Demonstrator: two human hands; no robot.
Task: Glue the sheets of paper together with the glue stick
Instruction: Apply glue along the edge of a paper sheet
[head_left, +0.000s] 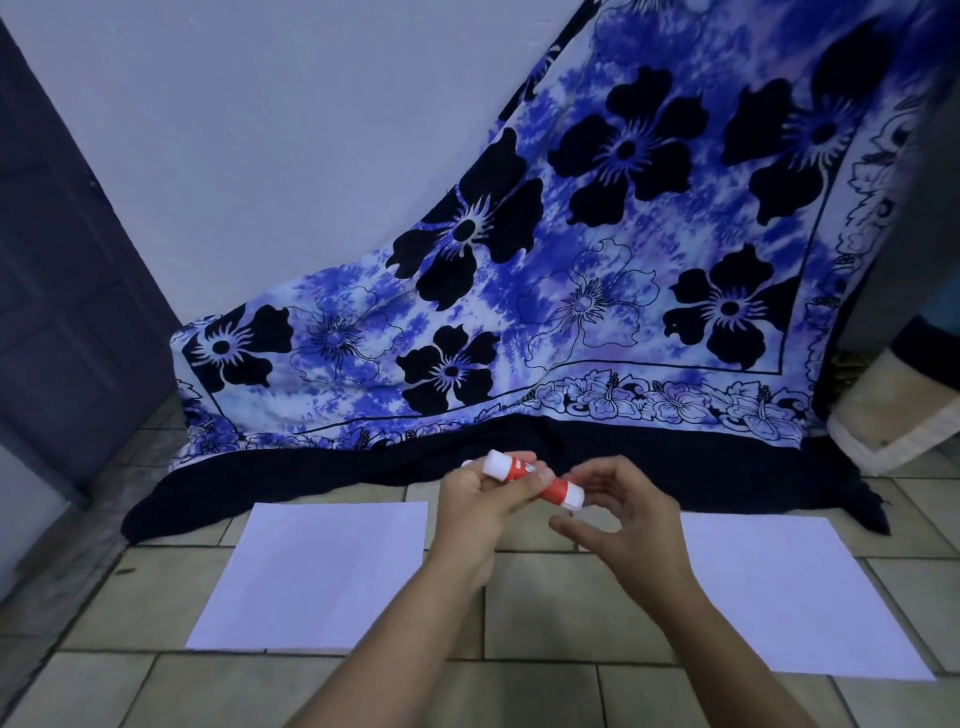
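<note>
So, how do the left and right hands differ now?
The left hand grips the glue stick at its middle; the right hand only curls near its lower white end, and contact is unclear. The left hand is nearer the left sheet, the right hand nearer the right sheet. Both are bare.

This looks like a room in a home, seen at floor level. Beige rectangular floor tiles (545, 603) run up to a plain white painted wall (291, 145). A dark grey panelled door (62, 291) stands at the left. A blue-and-white cloth printed with black flowers (597, 270) is draped against the wall.
</note>
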